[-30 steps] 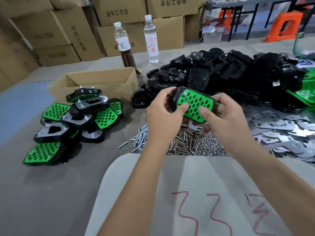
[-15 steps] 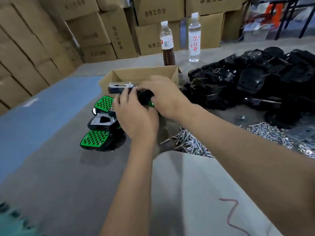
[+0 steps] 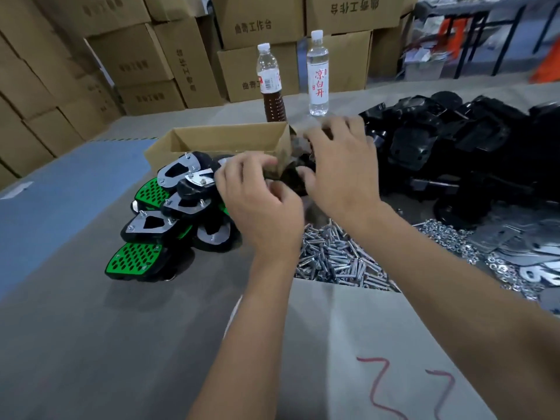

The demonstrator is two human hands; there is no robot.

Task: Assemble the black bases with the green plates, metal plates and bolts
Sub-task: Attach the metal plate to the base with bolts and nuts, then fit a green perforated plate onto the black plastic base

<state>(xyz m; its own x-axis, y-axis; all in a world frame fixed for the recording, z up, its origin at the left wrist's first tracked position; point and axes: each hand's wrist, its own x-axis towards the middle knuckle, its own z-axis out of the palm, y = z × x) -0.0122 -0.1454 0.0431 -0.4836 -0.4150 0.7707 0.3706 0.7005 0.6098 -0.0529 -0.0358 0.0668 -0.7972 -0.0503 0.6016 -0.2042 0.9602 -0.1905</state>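
A pile of assembled black bases (image 3: 169,207) with green plates and metal plates lies left of centre on the table. My left hand (image 3: 260,204) hovers just right of that pile, fingers loosely curled, holding nothing. My right hand (image 3: 342,168) is in the air beside it with fingers spread and nothing in it, slightly blurred. Loose black bases (image 3: 454,153) are heaped at the right. Silver bolts (image 3: 333,262) lie below my hands, with nuts (image 3: 448,237) and metal plates (image 3: 515,244) further right.
An open cardboard box (image 3: 224,140) stands behind the assembled pile. Two bottles, one with brown liquid (image 3: 271,86) and one clear (image 3: 317,74), stand behind it. Stacked cartons (image 3: 136,56) line the back. A grey sheet with red marks (image 3: 378,359) lies at the table's near edge.
The base with the green plate that both hands held went onto the left pile and was let go. Both hands have lifted away with nothing in them, the right one moving rightward.
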